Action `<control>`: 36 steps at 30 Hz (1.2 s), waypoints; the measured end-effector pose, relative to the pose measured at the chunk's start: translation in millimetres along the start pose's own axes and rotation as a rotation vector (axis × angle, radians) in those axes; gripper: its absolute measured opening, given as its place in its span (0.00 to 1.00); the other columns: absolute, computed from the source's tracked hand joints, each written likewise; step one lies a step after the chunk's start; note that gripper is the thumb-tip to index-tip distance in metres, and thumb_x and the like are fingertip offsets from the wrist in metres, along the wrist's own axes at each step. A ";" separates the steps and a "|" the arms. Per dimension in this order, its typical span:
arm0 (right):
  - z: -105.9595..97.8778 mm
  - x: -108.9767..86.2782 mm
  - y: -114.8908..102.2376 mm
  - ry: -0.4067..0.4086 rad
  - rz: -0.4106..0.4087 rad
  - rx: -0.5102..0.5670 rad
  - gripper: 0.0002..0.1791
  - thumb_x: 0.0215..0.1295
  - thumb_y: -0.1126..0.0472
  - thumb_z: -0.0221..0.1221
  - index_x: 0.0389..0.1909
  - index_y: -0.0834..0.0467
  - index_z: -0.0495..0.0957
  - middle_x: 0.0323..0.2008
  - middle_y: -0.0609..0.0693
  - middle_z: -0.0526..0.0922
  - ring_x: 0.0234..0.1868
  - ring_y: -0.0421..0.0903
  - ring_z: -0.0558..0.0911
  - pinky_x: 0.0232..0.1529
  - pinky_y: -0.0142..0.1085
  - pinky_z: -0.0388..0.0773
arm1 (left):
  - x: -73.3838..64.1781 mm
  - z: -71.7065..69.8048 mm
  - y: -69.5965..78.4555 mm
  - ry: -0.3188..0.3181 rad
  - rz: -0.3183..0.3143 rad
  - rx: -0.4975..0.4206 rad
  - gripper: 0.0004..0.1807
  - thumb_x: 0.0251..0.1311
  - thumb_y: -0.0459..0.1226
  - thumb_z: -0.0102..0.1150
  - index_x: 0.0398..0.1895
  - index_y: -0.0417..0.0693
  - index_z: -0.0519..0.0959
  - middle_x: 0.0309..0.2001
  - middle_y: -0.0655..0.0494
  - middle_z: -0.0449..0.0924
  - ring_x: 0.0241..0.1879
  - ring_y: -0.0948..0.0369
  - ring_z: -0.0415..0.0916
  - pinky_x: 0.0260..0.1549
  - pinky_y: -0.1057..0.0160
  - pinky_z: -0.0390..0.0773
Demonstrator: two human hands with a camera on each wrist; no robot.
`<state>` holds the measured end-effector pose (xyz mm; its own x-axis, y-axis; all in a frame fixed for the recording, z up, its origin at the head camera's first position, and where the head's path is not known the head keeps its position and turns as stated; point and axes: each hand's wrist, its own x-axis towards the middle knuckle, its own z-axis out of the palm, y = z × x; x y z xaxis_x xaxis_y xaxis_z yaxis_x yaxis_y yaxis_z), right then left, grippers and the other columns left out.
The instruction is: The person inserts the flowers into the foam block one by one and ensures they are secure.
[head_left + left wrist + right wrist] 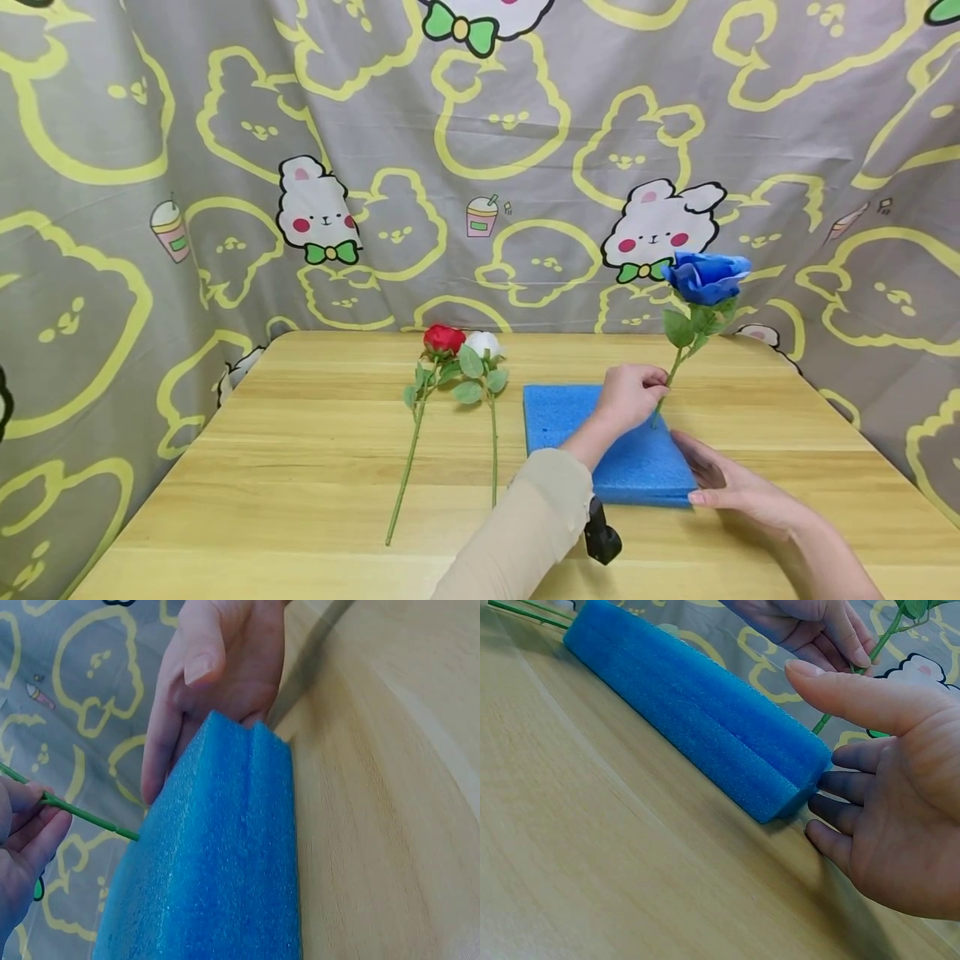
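Evidently, the landmark is a thick, square-cornered blue foam block (637, 467), lying flat on a table with a pale yellow wood-grain top (300, 500); a groove runs along the side of it nearest the person. Above its right part stands a fabric-looking blue rose with a green stem and leaves (707, 279), tilted so that the bloom leans to the right, beyond the block's edge. The rose's lower end meets the top face of the block, though how deep it goes cannot be told.

Over the block, the left hand (628, 400) pinches that green stem between thumb and fingers, a little above the foam. At the block's right end, the right hand (738, 492) is spread, its fingers nearly straight, the fingertips against the end face and the thumb at the near corner.

Left of the block lie a red rose with a long green stem (444, 340) and a white rose with a long green stem (482, 344), side by side, blooms farther off than the block's far edge; the white one is closer to it. A cream sleeve (525, 517) crosses before the block's near left corner, with a black device (601, 533) at its wrist. Behind the block hangs a grey curtain with yellow-outlined cartoon animals (412, 83).
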<state>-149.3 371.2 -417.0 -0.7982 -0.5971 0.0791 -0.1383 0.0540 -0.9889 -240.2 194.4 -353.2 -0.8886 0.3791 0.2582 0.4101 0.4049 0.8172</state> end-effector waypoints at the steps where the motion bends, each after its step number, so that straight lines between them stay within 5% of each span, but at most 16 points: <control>1: 0.2 0.2 -0.2 -0.001 0.001 0.002 0.43 0.64 0.73 0.48 0.64 0.77 0.24 0.62 0.26 0.54 0.62 0.22 0.55 0.57 0.17 0.54 | 0.1 -0.1 -0.4 0.001 0.000 0.001 0.04 0.57 0.35 0.62 0.34 0.49 0.84 0.29 0.65 0.82 0.29 0.75 0.75 0.25 0.80 0.71; 11: 0.6 0.5 -0.5 0.001 0.018 0.019 0.44 0.65 0.73 0.48 0.64 0.76 0.23 0.62 0.28 0.53 0.62 0.21 0.55 0.57 0.17 0.55 | 1.1 -0.9 -1.3 0.013 -0.014 0.019 0.04 0.56 0.36 0.64 0.33 0.50 0.85 0.29 0.66 0.83 0.29 0.75 0.75 0.26 0.81 0.70; 26: 0.6 1.5 -0.6 0.004 0.014 0.005 0.44 0.64 0.73 0.49 0.64 0.77 0.24 0.62 0.26 0.54 0.61 0.21 0.55 0.57 0.17 0.55 | 1.5 -0.5 -2.6 0.008 -0.103 -0.098 0.02 0.56 0.37 0.64 0.30 0.49 0.84 0.24 0.66 0.77 0.25 0.71 0.71 0.23 0.73 0.71; 36: 0.3 1.2 -0.3 -0.001 -0.002 0.003 0.43 0.64 0.73 0.48 0.64 0.77 0.24 0.63 0.28 0.53 0.62 0.22 0.55 0.57 0.17 0.54 | -3.6 -9.0 -3.7 0.061 -0.103 -0.219 0.04 0.55 0.37 0.64 0.32 0.47 0.81 0.23 0.65 0.75 0.24 0.70 0.70 0.22 0.72 0.71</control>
<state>-150.1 370.3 -416.6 -0.7976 -0.5978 0.0805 -0.1381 0.0510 -0.9891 -240.4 184.0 -352.5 -0.9369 0.2918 0.1924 0.2680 0.2462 0.9314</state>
